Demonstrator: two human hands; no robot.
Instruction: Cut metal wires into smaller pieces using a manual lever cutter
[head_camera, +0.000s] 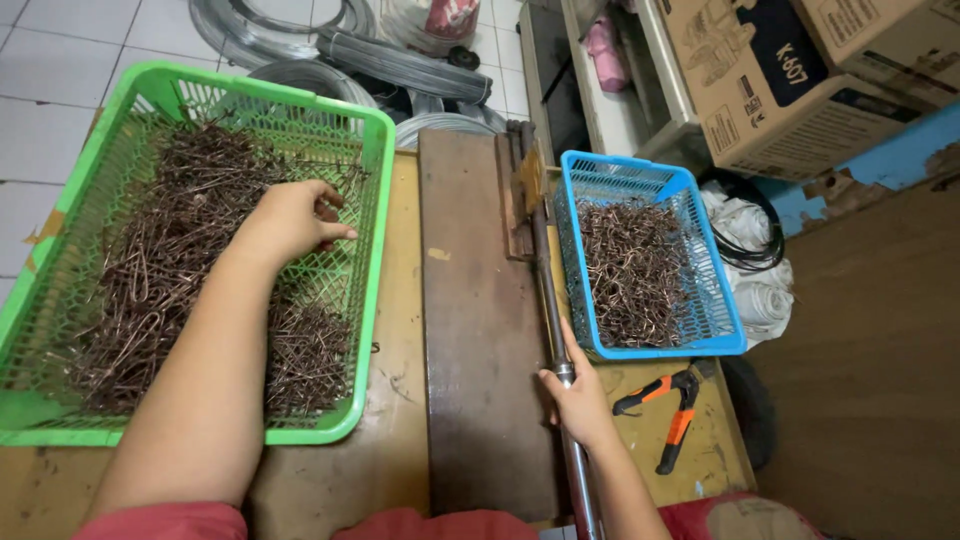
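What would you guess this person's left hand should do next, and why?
Probably close the fingers on a few bent wire pieces and lift them out. The left hand lies loosely curled on the pile in the green basket, holding nothing visible, while the right hand grips the metal lever.

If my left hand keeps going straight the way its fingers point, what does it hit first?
Most likely the green basket's right wall. The left hand points right across the bent wire pieces, fingertips close to that mesh wall; its height above them is unclear.
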